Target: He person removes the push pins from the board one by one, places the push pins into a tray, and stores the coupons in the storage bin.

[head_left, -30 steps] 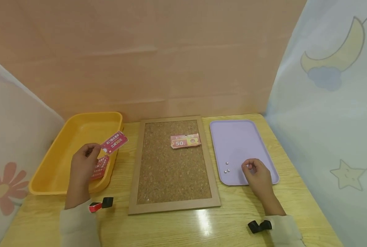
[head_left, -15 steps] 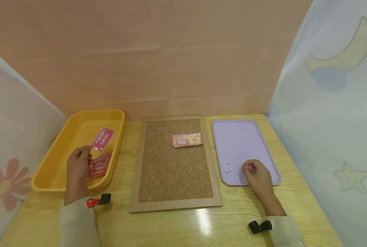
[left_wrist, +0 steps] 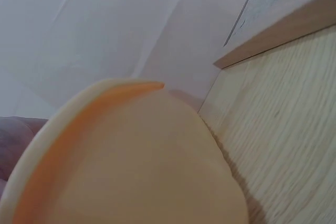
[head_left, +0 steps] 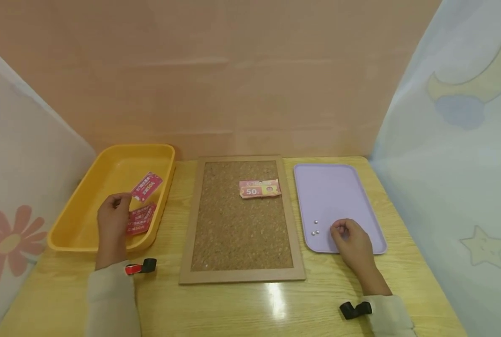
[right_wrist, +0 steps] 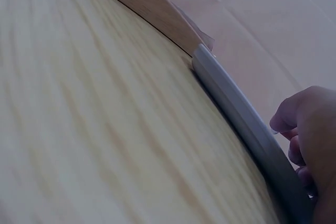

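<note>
My left hand (head_left: 113, 216) is over the yellow bin and pinches a red coupon (head_left: 147, 186) by its lower corner. Several more red coupons (head_left: 141, 219) lie overlapping in the bin beneath it. Over the purple tray (head_left: 327, 187), my right hand (head_left: 353, 241) has thumb and forefinger pressed together. A tiny pale thing, apparently a thumbtack (right_wrist: 273, 131), shows at its fingertips in the right wrist view. Three silvery thumbtacks (head_left: 315, 228) lie left of that hand. A pink-and-yellow coupon (head_left: 259, 188) is on the framed corkboard (head_left: 242, 234), at its upper right.
The yellow bin (head_left: 79, 196) stands on the left of the wooden table (head_left: 216, 309), with raised walls. The corkboard sits between bin and tray. A small shiny spot (head_left: 206, 265) shows near the board's lower left corner. Cloth walls (head_left: 254, 84) enclose the back and sides.
My left hand has drawn the pinched coupon back from the bin's right rim to above the inside, turning it on the way. My right hand has stayed put; the whole view shifted slightly.
</note>
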The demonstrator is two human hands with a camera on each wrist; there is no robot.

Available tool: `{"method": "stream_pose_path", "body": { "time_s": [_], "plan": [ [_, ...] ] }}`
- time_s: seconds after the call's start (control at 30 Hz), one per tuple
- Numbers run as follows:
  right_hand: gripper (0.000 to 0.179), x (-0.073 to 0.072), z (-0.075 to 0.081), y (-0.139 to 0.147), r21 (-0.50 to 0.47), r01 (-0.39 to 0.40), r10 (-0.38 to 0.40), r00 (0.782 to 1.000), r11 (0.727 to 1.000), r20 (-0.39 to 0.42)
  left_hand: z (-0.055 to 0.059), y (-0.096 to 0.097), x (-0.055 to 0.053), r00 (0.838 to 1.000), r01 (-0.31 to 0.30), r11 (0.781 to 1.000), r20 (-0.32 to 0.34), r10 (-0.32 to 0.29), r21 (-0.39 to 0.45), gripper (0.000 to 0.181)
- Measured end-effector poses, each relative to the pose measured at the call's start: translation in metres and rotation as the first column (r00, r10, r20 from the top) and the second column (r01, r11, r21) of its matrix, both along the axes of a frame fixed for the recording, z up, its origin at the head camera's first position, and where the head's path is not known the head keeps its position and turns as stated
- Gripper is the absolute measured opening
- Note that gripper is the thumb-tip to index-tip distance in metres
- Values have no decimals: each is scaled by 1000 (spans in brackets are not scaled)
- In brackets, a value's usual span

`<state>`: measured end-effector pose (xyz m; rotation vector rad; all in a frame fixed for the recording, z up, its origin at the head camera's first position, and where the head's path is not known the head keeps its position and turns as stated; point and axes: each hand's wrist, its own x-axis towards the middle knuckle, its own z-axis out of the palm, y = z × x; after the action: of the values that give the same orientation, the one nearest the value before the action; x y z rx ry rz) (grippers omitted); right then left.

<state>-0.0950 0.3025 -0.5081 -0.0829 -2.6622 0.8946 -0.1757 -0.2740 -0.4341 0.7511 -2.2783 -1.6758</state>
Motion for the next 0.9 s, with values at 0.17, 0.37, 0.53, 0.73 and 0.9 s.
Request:
{"method": "stream_pose_path", "body": {
  "time_s": [0.17, 0.37, 0.53, 0.73, 0.9],
  "plan": [
    [10, -1, 2, 2, 12, 6, -6, 1000, 1000, 1, 2, 4, -4, 1000, 7, 998, 3, -7, -58, 37],
    [11, -1, 3, 2, 8, 6, -7, 1000, 1000, 21, 6, 4, -3, 1000, -3, 998, 11, 3, -63, 35],
    [10, -1, 2, 1, 15, 14, -14, 1000, 1000, 15, 6, 4, -3, 1000, -13, 999, 0, 13, -44, 36],
    [10, -1, 0, 1, 12, 5, -5, 1000, 1000, 21, 4, 2, 0, 1000, -28, 999, -4, 28, -39, 32],
    [10, 0, 0, 0, 19, 6, -6, 1000, 1000, 23, 3, 2, 2, 999, -38, 999, -21, 38, -4, 26]
  ]
}}
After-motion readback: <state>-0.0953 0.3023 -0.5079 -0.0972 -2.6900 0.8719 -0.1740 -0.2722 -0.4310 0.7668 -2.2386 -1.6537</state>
